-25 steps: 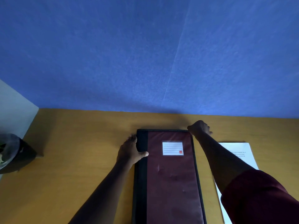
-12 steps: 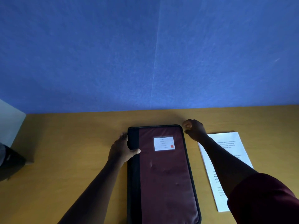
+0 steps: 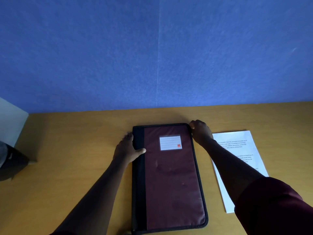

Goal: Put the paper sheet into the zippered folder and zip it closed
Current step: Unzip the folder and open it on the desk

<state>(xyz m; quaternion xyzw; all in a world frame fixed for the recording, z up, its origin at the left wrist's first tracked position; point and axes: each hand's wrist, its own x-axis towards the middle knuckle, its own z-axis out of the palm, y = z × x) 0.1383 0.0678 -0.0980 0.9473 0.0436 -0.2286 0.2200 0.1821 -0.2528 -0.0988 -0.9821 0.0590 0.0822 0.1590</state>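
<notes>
A maroon zippered folder (image 3: 172,180) with a black spine and a white label lies closed and flat on the wooden desk (image 3: 67,167). My left hand (image 3: 127,149) grips the folder's spine edge near the top left, thumb on the cover. My right hand (image 3: 199,131) is closed at the folder's top right corner, fingers curled on the zipper edge; the zipper pull itself is hidden. A white printed paper sheet (image 3: 237,143) lies on the desk to the right of the folder, partly under my right forearm.
A blue partition wall (image 3: 152,56) rises behind the desk. A dark object (image 3: 10,163) sits at the left edge next to a pale panel. My dark red sleeve (image 3: 274,206) covers the lower right.
My right hand has slid from beyond the folder's top right corner onto that corner's edge. The view has shifted, showing more of the folder and sheet. My left hand stays on the spine.
</notes>
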